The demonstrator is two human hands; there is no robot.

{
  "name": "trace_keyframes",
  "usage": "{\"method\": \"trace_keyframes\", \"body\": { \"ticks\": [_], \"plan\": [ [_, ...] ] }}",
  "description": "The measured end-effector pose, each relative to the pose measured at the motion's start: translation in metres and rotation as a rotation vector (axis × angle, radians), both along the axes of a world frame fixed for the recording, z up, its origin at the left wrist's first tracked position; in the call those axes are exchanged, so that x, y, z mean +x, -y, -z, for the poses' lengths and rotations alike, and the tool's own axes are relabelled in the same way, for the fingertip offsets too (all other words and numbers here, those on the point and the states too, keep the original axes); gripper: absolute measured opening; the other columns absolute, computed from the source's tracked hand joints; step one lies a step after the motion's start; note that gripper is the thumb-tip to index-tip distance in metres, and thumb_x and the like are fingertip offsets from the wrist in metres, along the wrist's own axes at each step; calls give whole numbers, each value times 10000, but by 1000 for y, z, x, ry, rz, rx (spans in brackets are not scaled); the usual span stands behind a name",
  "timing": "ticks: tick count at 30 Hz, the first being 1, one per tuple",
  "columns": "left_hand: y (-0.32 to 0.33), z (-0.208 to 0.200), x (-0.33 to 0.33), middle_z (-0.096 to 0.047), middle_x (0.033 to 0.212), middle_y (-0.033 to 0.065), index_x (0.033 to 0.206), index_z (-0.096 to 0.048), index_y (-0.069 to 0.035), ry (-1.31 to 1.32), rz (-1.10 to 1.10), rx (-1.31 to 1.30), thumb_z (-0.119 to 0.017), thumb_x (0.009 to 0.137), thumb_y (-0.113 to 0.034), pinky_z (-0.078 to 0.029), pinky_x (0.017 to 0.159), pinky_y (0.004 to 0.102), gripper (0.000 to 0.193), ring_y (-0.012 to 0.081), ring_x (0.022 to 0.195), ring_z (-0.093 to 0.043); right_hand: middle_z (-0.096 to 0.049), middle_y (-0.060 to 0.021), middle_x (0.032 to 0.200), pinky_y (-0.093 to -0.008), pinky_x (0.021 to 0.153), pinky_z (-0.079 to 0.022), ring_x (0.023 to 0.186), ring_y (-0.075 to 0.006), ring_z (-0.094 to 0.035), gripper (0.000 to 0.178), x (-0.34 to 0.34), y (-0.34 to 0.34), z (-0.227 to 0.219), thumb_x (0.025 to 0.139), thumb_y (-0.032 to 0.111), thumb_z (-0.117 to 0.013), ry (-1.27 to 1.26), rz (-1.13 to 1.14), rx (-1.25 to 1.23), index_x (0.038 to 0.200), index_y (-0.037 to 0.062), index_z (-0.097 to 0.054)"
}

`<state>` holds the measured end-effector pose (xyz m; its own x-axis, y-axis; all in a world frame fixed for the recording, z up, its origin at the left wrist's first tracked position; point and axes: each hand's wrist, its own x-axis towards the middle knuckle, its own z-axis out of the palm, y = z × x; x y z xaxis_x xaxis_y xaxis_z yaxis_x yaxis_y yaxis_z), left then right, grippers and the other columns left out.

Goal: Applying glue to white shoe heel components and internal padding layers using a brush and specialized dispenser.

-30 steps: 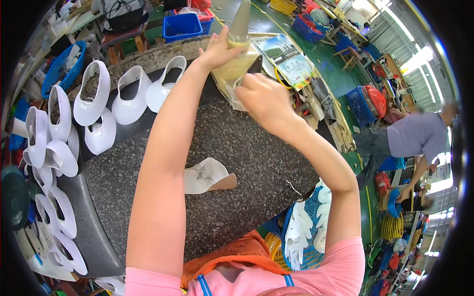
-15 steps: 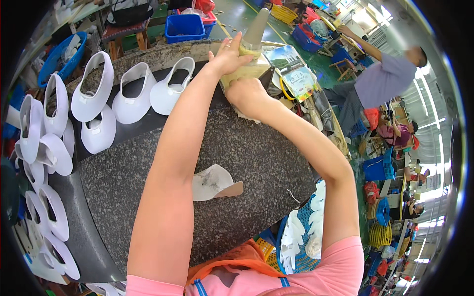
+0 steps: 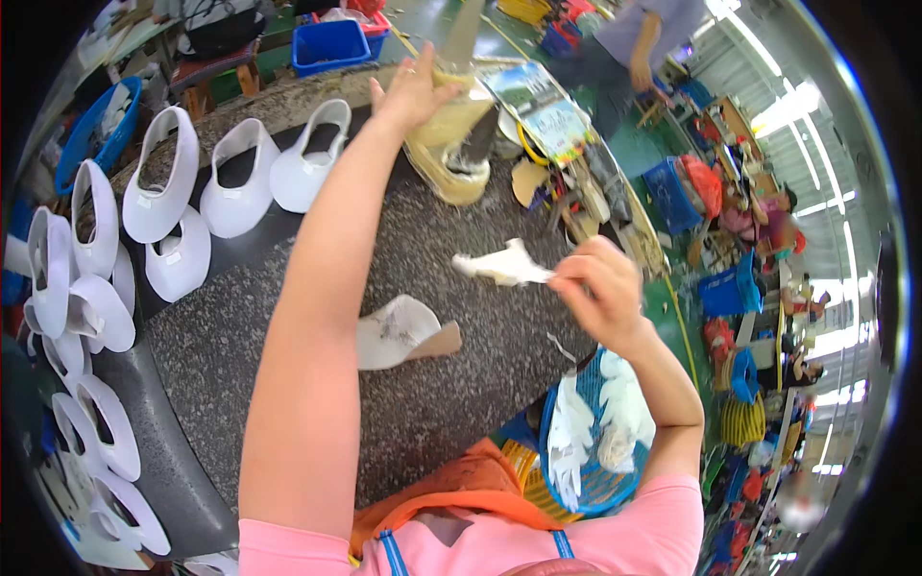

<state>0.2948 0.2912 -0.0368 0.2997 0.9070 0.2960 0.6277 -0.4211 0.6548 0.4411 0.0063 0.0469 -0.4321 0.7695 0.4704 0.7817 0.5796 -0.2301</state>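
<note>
At the far edge of the worktop, my left hand (image 3: 411, 91) reaches out with fingers spread against a yellowish, glue-smeared container (image 3: 449, 173). A grey tapered piece (image 3: 463, 38) rises from the container's top. My right hand (image 3: 600, 293) is closed in a pinch on one end of a limp white fabric scrap (image 3: 501, 265), which hangs over the right side of the speckled dark worktop (image 3: 480, 374). Under my left forearm and beside it lies a white curved shoe piece (image 3: 399, 331) with a beige end. It sits apart from both hands.
White shoe uppers (image 3: 158, 182) stand in rows along the left and far left edge. At the right front, a blue basket (image 3: 552, 461) holds white pieces. A printed picture box (image 3: 538, 110) and loose tools lie at the far right. Another person (image 3: 634, 43) stands beyond.
My right hand has drawn back from the container toward the right, now with the white scrap in it. My left hand stays at the container. The other person has shifted left.
</note>
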Motion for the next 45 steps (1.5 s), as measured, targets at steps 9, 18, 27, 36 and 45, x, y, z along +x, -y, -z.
{"method": "trace_keyframes", "body": {
  "ticks": [9, 18, 27, 36, 45],
  "plan": [
    [92, -38, 42, -412, 1234, 242, 1252, -383, 3, 234, -135, 838, -514, 844, -269, -239, 1009, 448, 507, 385, 1177, -336, -535, -60, 693, -308, 543, -397, 632, -216, -528, 122, 58, 212, -48, 655, 33, -694, -69, 406, -264, 731, 51, -600],
    [454, 96, 133, -404, 1266, 172, 1315, -338, -16, 181, 466, -822, -507, 841, -129, -318, 982, 356, 516, 291, 1183, -394, -540, -76, 668, -325, 553, -416, 643, -239, -543, 103, 62, 419, 13, 651, 17, -675, -248, 790, -669, 697, 39, -586],
    [453, 194, 149, -585, 977, 127, 1094, -452, 27, 288, 211, -1411, -503, 836, -70, -540, 713, 363, 281, 223, 821, -629, -605, -68, 674, -343, 576, -453, 671, -238, -602, 124, 68, 505, 148, 668, 208, -655, -422, 824, -1168, 697, 90, -630],
    [453, 147, 262, -559, 991, 185, 1075, -452, 56, 442, 532, -1429, -508, 862, -120, -541, 615, 423, 282, 313, 753, -631, -590, -105, 724, -399, 609, -460, 701, -296, -584, 96, 82, 445, 231, 744, 173, -609, -476, 918, -872, 718, 80, -612],
    [452, 119, 310, -543, 1047, 192, 1106, -438, 53, 407, 452, -1516, -459, 902, -81, -556, 668, 415, 244, 333, 849, -613, -554, -96, 750, -393, 589, -461, 699, -301, -578, 70, 123, 371, 291, 774, 138, -583, -271, 1197, -295, 769, 72, -560]
  ]
}}
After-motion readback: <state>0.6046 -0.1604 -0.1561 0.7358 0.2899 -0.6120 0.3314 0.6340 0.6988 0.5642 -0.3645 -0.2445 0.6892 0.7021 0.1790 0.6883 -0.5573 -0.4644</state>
